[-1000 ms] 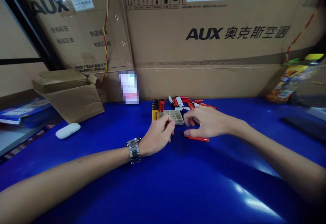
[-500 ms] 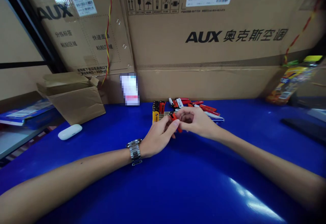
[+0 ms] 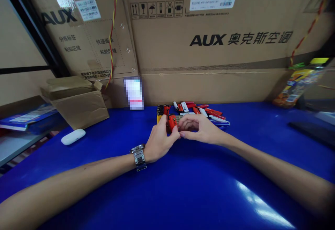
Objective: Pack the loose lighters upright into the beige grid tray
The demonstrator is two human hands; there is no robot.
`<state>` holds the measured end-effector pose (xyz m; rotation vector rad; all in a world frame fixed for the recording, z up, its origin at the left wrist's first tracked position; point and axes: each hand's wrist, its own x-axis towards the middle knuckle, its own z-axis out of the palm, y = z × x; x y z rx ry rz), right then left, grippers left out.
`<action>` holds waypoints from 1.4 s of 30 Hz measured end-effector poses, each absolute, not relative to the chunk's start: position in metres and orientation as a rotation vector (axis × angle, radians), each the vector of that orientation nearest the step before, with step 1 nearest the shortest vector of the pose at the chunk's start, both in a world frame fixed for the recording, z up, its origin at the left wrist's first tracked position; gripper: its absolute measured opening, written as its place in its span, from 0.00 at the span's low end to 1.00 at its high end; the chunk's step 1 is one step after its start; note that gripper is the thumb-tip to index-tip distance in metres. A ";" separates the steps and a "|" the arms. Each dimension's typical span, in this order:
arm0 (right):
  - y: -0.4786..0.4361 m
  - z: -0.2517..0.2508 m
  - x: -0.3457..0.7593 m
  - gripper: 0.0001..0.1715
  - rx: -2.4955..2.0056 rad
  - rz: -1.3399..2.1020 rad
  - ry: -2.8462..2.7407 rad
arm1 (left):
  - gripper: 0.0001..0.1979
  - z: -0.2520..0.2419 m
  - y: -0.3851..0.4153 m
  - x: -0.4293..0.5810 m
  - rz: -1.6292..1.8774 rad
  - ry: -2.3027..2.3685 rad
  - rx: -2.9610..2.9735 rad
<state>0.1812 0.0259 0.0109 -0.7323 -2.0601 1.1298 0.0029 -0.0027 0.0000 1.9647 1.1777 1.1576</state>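
My left hand [image 3: 160,141], with a metal watch at the wrist, pinches a red lighter [image 3: 172,122] with thumb and fingers. The lighter is tilted, its printed side towards me. Right beside it is my right hand [image 3: 201,128], its fingers curved and apart from the thumb, with nothing visible between them. Its thumb tip is close to the left thumb. Behind the hands is a pale gridded tray [image 3: 178,118], mostly covered. Lighters with black tops [image 3: 160,109] stand upright in rows at its left end, one row yellow and one red.
A loose pile of red and white lighters [image 3: 213,111] lies behind my right hand. An open cardboard box [image 3: 81,101] and a white case [image 3: 73,136] are at the left. A phone [image 3: 134,93] leans at the back; a drink bottle [image 3: 295,85] stands at the right.
The red lighter has moved left and down towards the tray, turning its face to me. My right fingers have come away from it. The view has shifted slightly.
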 end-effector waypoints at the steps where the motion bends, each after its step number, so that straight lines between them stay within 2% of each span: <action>1: 0.025 0.010 0.181 0.11 -0.733 1.131 -2.049 | 0.05 -0.001 -0.001 0.003 1.161 1.160 1.945; 6: 0.027 0.003 0.181 0.12 -0.751 1.223 -1.958 | 0.01 0.002 0.000 0.004 1.135 0.930 1.725; 13: 0.033 -0.003 0.181 0.08 -0.809 1.329 -1.875 | 0.03 -0.002 0.005 0.005 1.190 0.758 1.416; 14: 0.033 -0.003 0.181 0.08 -0.819 1.330 -1.884 | 0.04 -0.003 0.006 0.005 1.183 0.740 1.398; 18: 0.031 -0.001 0.179 0.08 -0.848 1.312 -1.911 | 0.20 -0.004 0.007 0.004 1.099 0.705 1.414; 20: 0.030 0.000 0.178 0.08 -0.859 1.305 -1.920 | 0.23 -0.003 0.007 0.004 1.086 0.718 1.401; 34: 0.033 -0.003 0.180 0.05 -0.819 1.225 -2.003 | 0.15 -0.007 0.005 0.002 1.065 0.941 1.599; 42: 0.033 -0.004 0.180 0.05 -0.817 1.248 -1.980 | 0.18 -0.001 0.003 0.005 1.052 0.858 1.413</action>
